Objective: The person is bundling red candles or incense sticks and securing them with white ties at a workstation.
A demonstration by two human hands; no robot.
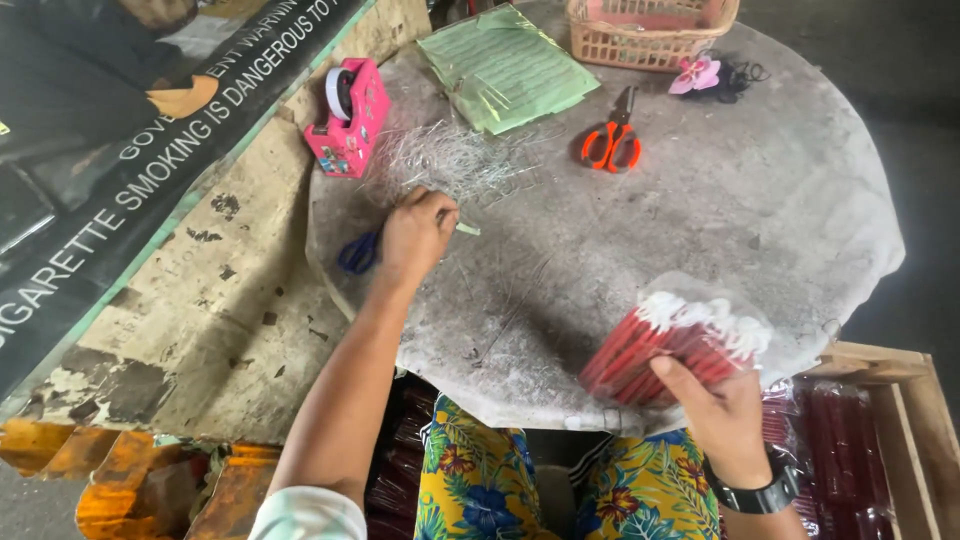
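The right hand [722, 415] grips a clear bag of red sticks [672, 345] with white tips, held at the near edge of the round table [700, 220]. The left hand [415, 238] is closed, pinching a thin strip [466, 229] beside blue scissors [358, 253]. Farther back lie a pink tape dispenser [349, 118], orange scissors [612, 142], green sheets [505, 68] and a basket [650, 30].
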